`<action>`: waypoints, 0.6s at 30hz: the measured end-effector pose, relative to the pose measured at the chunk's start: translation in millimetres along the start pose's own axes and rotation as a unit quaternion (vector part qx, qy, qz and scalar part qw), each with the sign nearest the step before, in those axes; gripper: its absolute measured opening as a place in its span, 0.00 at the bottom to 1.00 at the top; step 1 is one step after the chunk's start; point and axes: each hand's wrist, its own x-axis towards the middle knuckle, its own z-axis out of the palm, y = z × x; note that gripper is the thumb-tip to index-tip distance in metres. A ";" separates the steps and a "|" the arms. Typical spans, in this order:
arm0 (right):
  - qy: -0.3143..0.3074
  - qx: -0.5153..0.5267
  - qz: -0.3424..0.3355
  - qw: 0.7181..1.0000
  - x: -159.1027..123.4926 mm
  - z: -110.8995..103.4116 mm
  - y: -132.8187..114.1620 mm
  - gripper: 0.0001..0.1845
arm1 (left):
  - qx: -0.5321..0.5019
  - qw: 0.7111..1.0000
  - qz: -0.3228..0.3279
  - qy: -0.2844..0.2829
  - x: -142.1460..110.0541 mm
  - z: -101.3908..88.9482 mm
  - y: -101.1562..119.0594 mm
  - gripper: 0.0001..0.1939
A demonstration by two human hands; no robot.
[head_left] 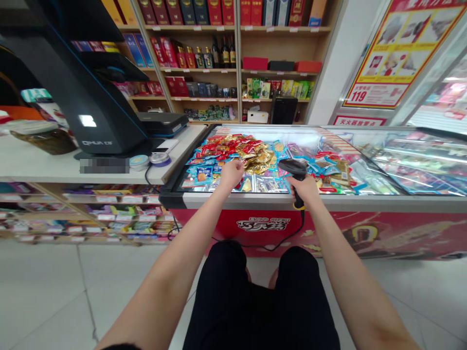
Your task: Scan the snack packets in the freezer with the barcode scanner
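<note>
Snack packets (260,158): heaped atop chest freezer (262,201), mid-frame
Left hand (230,176): fingers curled at heap; cannot tell whether gripping
Right hand (307,188): fingers wrapped round barcode scanner (293,167), right of centre

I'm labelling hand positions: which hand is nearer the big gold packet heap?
Left. The left grip is just left of the gold heap; the right grip, around the scanner, is farther to its right.

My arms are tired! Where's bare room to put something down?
On the white counter, between the dark, white-lidded tub and its front edge, left of the black screen stand. Crowded: the top of the red chest freezer, with red, gold and blue shiny packets near the left hand.
</note>
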 end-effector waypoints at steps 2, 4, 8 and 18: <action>-0.018 -0.018 -0.003 1.000 -6.2 15.2 -3.3 0.11 | 0.037 0.999 0.002 -0.021 -4.9 -14.9 -12.7 0.10; -0.044 -0.028 -0.002 0.999 -12.9 29.5 -7.2 0.11 | 0.062 0.997 0.015 -0.048 -11.6 -25.1 -22.9 0.08; -0.074 -0.035 0.006 0.997 -25.5 54.5 -14.6 0.10 | 0.125 0.988 0.043 -0.086 -30.2 -29.7 -33.4 0.10; -0.100 -0.067 -0.003 0.993 -38.1 78.8 -17.0 0.10 | 0.269 0.955 0.054 -0.117 -47.0 -23.6 -8.3 0.23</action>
